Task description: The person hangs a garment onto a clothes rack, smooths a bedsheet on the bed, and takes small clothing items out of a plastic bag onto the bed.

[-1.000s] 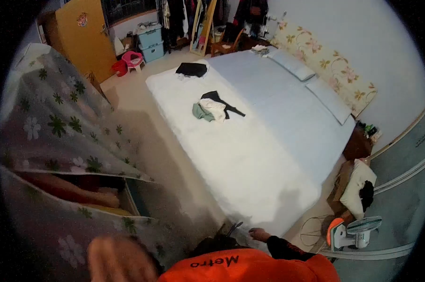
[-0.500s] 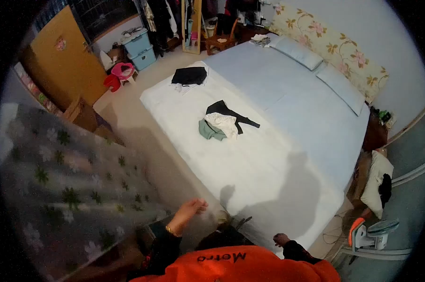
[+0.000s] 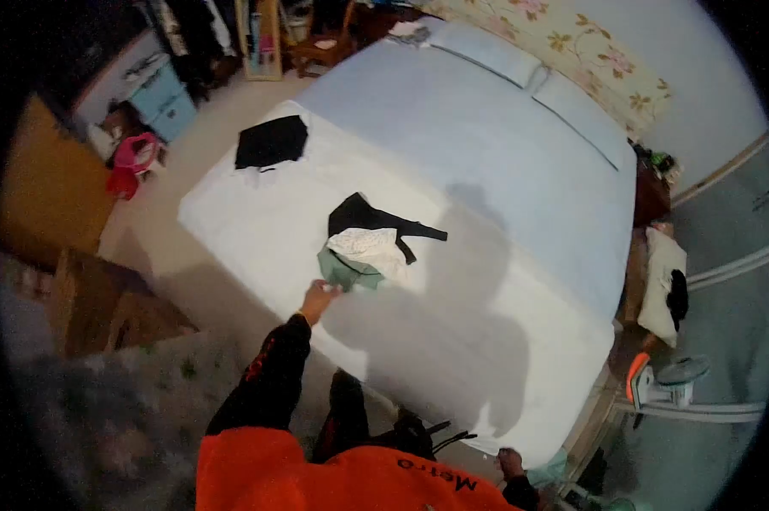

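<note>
My left hand [image 3: 319, 301] reaches over the near edge of the bed, its fingers loosely apart beside a green garment [image 3: 343, 271]; blur hides whether they touch it. Nothing shows in that hand. The green garment lies partly under a white patterned cloth [image 3: 371, 246], and a black garment [image 3: 376, 219] with one long narrow part stretched right is bunched against them. My right hand [image 3: 510, 462] hangs low by the bed's near right corner, fingers half curled, with no object visible in it. A folded black garment [image 3: 271, 141] lies farther left on the white sheet [image 3: 257, 209].
Pale blue bedding [image 3: 418, 106] and pillows [image 3: 486, 66] cover the bed's far side. Cardboard boxes [image 3: 103, 307] stand on the left floor, near a pink basin [image 3: 135, 153] and blue bins [image 3: 163, 100]. A fan [image 3: 678, 379] and cushion [image 3: 662, 285] are at the right.
My left hand has moved forward and up to the green garment. My right hand stays low by the bed. The view has shifted, bringing the bed and clothes nearer.
</note>
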### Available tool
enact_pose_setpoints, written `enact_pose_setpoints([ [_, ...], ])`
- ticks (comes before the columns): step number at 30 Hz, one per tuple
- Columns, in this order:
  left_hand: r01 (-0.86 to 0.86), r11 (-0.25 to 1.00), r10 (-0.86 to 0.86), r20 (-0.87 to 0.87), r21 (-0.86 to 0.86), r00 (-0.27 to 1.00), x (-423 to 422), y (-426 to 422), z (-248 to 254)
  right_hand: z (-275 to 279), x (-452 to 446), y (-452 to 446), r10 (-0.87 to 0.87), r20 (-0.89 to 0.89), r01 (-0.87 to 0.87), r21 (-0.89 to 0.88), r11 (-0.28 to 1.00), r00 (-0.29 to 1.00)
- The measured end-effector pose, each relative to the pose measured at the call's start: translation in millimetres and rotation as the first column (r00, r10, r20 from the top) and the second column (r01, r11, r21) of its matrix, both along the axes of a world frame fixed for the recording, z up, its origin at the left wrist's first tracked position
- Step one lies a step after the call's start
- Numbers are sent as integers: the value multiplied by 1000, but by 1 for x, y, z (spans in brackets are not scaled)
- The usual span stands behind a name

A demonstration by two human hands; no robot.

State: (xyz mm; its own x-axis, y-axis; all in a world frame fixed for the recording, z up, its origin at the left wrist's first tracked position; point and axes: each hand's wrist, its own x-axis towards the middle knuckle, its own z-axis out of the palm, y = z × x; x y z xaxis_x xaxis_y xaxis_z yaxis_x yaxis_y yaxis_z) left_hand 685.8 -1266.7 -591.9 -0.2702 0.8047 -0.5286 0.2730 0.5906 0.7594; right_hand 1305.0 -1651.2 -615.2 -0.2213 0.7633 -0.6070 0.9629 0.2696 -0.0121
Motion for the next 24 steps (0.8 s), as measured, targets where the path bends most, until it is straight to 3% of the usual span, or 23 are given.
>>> enact_pose_setpoints([
  [1,25,999,-19,-116,47,993,-21,22,-42,15,-9,-28,29,13,-28,-69,997,999],
  [2,-36,997,38,-24,69,999,-33,41,-60,30,-28,-46,-144,8,143,-188,972,990],
  [3,-31,999,34,-107,29,994,-40,62,-75,46,-47,-57,-412,1,395,-292,871,911],
  [4,-85,996,84,-19,-30,996,-35,80,-51,59,-66,-67,-731,21,684,-375,626,682],
  [5,-12,1000,10,-98,-18,995,-48,100,-90,75,-92,-67,-905,70,834,-423,355,420],
  [6,-27,1000,27,-48,1,998,-49,112,-99,91,-118,-64,-968,101,883,-439,164,230],
  [7,-13,997,12,21,77,1000,-53,123,-119,103,-141,-63,-986,119,888,-456,52,119],
  [8,5,998,2,-124,59,992,-47,131,-112,112,-160,-60,-987,142,883,-469,-3,72],
  [9,-1,998,0,10,64,1000,-49,141,-133,119,-179,-59,-988,153,871,-487,-63,14],
  [10,-10,998,0,141,70,990,-50,151,-153,124,-191,-59,-985,170,863,-496,-98,-14],
  [11,0,998,-9,151,60,989,-43,160,-152,127,-207,-58,-983,174,850,-508,-139,-57],
  [13,-308,932,338,152,-190,929,-24,169,-128,132,-231,-60,-977,185,831,-522,-189,-106],
  [14,-299,934,331,154,-197,931,-20,167,-120,133,-239,-60,-973,188,823,-525,-216,-135],
  [15,-254,952,297,306,-174,905,-18,164,-115,133,-247,-57,-966,197,816,-523,-247,-166],
  [17,-197,970,242,449,-144,860,-8,158,-110,134,-256,-47,-949,227,808,-501,-308,-221],
  [20,-134,988,154,546,-76,824,19,159,-102,124,-255,-53,-928,155,765,-529,-367,-338],
  [22,11,997,55,750,-83,660,50,129,-32,110,-250,-76,-864,-27,664,-652,-366,-503],
  [23,40,996,32,756,-77,654,65,111,5,107,-251,-81,-850,-42,651,-663,-369,-525],
  [24,71,995,5,762,-67,648,82,90,35,103,-248,-79,-945,-38,747,-624,-231,-324],
])
